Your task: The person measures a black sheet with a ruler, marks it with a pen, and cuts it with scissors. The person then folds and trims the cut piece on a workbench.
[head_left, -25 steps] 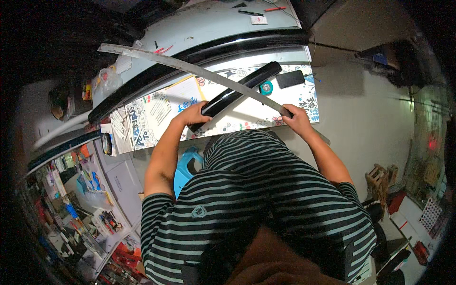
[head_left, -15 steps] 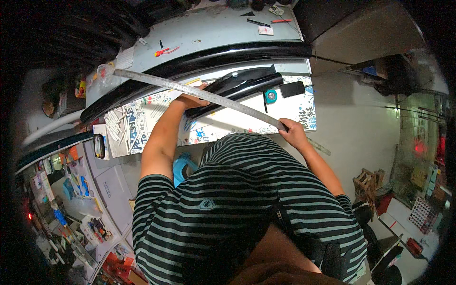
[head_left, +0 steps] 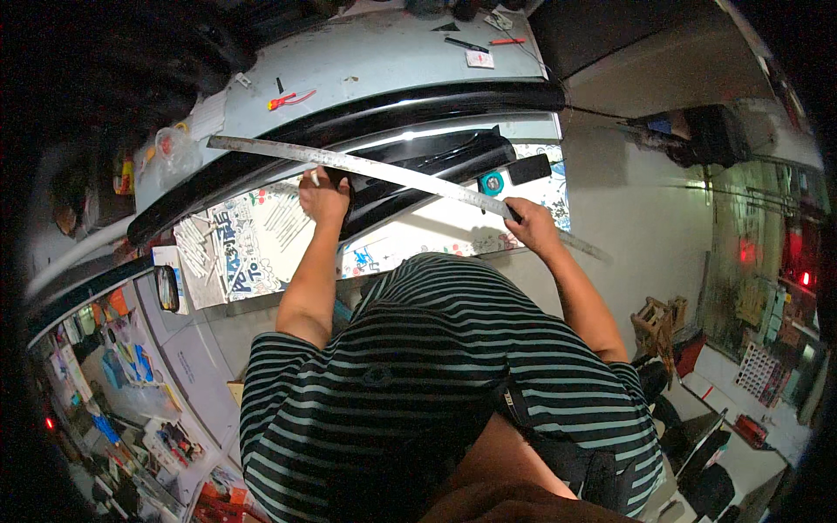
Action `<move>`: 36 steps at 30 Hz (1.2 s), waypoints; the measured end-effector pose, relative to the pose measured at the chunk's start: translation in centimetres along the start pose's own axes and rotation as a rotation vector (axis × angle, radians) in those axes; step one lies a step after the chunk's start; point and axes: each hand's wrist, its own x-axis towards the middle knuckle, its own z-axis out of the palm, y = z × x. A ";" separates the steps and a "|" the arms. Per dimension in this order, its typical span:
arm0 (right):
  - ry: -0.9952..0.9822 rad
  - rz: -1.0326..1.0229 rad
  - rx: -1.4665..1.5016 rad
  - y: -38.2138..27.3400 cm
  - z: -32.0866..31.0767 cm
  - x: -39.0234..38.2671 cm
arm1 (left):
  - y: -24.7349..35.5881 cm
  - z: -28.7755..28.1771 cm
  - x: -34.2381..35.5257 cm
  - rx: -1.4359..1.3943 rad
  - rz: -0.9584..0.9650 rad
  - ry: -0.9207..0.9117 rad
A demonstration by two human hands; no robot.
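Note:
My right hand is closed on the right end of a long steel ruler, which slants across the bench. Beneath it lie a black glossy roll and black sheet material. My left hand curls its fingers on the dark left end of that material, under the ruler; the fingertips are partly hard to make out. A teal tape measure and a dark phone-like rectangle lie right of the roll, on a doodle-covered white board.
A long curved black tube crosses the bench behind the ruler. On the pale back surface lie small tools and a clear plastic bag. Cluttered shelving stands at left, a wooden stool at right.
My left hand has moved up and left from the roll's near end to beneath the ruler. The ruler's far end sits lower, and black sheet material now shows behind the roll.

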 end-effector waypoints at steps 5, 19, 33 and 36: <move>-0.069 -0.160 -0.089 4.3 -1.5 5.2 | -2.1 4.1 -0.5 -0.295 -0.257 -0.065; -0.286 -0.407 -0.200 9.2 1.0 17.7 | -0.4 4.9 -0.7 -0.864 -0.573 -0.119; -0.397 -0.456 -0.186 14.0 4.5 24.2 | 6.7 -6.4 10.1 0.035 0.361 0.042; -0.334 -0.459 -0.183 13.8 5.4 24.3 | 7.1 -6.6 13.3 0.122 0.372 -0.146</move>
